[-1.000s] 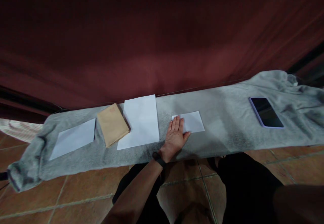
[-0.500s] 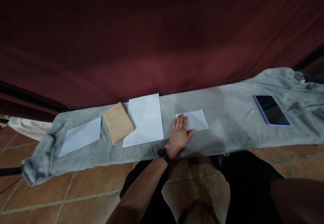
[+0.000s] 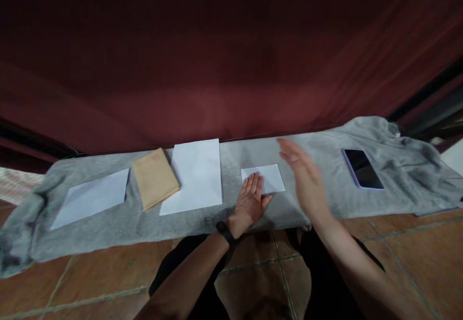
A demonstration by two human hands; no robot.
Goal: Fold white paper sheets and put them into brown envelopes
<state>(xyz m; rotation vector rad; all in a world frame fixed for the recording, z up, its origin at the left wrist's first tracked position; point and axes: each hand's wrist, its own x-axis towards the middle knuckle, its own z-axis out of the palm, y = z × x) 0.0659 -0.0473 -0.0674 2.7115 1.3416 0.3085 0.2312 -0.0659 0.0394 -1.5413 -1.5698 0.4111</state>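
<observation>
Currently, left hand flat on the small white paper

Its fingers lie straight and close together over the paper's near-left part, thumb spread out toward 2 o'clock. At 3 o'clock from the paper, the right hand is raised, blurred and holding nothing, its fingers extended; their exact spacing I cannot tell. A phone rests on the grey cloth at about 2 o'clock from that hand. Toward 9 o'clock from the paper lie a large white sheet, a brown packet overlapping its edge, and another white sheet.

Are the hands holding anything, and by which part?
Nothing is gripped: the left hand lies flat on the left half of the small white paper, and the blurred right hand looks empty.
</observation>
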